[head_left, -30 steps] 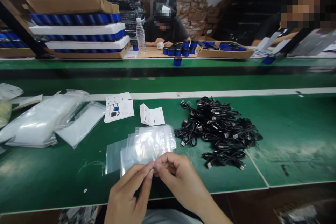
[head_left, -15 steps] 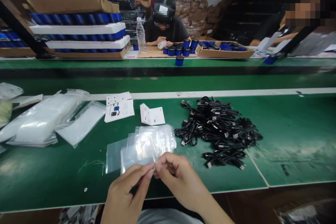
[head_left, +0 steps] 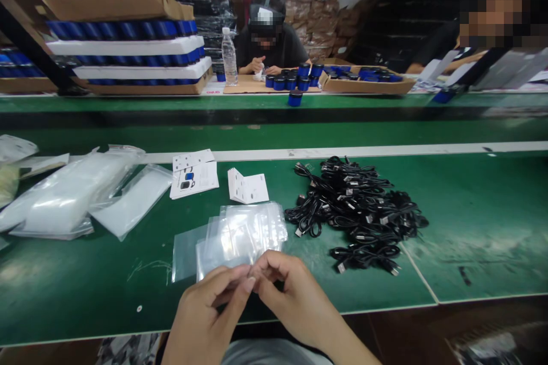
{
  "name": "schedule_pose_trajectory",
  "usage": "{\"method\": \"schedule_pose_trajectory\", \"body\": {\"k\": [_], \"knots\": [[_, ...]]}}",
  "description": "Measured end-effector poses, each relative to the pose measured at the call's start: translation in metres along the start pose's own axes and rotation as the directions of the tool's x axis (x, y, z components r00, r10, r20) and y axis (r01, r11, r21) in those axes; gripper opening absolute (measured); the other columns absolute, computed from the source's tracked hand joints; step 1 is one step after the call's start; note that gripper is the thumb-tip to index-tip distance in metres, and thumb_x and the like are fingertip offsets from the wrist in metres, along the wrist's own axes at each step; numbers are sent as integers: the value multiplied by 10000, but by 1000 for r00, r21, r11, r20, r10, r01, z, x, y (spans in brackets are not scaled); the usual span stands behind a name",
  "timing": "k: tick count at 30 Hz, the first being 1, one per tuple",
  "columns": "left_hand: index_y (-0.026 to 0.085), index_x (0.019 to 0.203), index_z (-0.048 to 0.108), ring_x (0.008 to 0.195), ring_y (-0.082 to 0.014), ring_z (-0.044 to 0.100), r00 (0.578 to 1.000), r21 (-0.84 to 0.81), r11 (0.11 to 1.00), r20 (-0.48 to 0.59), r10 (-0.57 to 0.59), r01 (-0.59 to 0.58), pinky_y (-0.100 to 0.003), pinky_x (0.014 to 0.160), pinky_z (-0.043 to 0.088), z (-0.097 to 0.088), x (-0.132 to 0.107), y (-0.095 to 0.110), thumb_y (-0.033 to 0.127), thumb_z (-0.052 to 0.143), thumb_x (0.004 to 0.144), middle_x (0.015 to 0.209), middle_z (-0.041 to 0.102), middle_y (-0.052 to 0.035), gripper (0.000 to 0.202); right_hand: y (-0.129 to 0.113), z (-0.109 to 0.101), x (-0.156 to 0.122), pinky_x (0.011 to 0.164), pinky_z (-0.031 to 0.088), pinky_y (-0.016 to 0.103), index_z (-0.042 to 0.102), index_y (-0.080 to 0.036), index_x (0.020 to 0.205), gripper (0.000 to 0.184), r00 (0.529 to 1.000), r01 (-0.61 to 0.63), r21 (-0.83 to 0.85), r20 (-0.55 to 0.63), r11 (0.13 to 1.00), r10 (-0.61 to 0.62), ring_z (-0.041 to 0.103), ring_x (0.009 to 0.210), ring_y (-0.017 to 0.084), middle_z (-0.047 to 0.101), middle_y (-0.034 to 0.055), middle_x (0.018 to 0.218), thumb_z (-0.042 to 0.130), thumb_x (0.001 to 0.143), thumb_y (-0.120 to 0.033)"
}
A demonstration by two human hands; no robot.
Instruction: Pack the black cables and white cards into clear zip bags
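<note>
My left hand [head_left: 205, 313] and my right hand [head_left: 295, 296] meet fingertip to fingertip at the near edge of the green table [head_left: 85, 291]. Both pinch the near edge of a small clear plastic bag [head_left: 222, 254] that lies on top of a fanned stack of clear bags [head_left: 252, 228]. A heap of coiled black cables [head_left: 359, 211] lies to the right of the hands. Behind the bags sit a stack of folded white leaflets [head_left: 248, 187] and printed white cards [head_left: 193, 174].
Larger clear plastic bags [head_left: 72, 194] lie at the left. Beyond a green conveyor belt [head_left: 274, 134], a person sits behind blue cylinders [head_left: 295, 82] and cardboard trays [head_left: 368, 86]. A water bottle [head_left: 229, 58] and stacked trays of blue items [head_left: 124, 45] stand at the back left.
My fingers have shifted slightly on the bag's edge, the hands dropping a little lower. A blue cylinder on the far belt has drifted to the right.
</note>
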State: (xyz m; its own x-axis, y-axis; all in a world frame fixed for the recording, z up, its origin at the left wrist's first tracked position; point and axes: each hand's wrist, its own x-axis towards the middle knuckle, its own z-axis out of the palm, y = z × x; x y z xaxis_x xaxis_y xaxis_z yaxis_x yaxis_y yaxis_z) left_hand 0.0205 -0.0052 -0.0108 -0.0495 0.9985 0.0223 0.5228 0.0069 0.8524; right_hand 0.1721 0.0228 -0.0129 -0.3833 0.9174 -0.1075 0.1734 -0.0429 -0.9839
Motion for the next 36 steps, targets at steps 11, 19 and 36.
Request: {"method": "schedule_pose_trajectory", "body": {"k": [11,19,36], "knots": [[230,682,598,497,-110,630,975,239,964,215,64,-116,-162,461,473,-10,10,-4,321,481,851,591,667,52,224,-2,4,-6,659,459,239,575,-179,768,121,989,107,-343,-59,933,-135,606,695,144,631,9,737,489,764,-94],[233,754,611,583,-84,662,979,148,973,131,156,-175,-131,555,497,-1,7,-4,311,486,874,674,687,56,190,-2,12,-11,692,511,324,584,-106,1122,378,950,242,-493,-54,836,-307,650,760,221,680,118,877,427,777,-101],[215,565,409,414,-73,503,958,294,928,-100,268,-229,-146,440,396,-3,8,-21,217,466,812,474,497,75,254,-9,4,18,552,327,239,579,-191,697,177,959,90,-711,-127,697,-254,572,583,152,619,19,656,465,828,-159]]}}
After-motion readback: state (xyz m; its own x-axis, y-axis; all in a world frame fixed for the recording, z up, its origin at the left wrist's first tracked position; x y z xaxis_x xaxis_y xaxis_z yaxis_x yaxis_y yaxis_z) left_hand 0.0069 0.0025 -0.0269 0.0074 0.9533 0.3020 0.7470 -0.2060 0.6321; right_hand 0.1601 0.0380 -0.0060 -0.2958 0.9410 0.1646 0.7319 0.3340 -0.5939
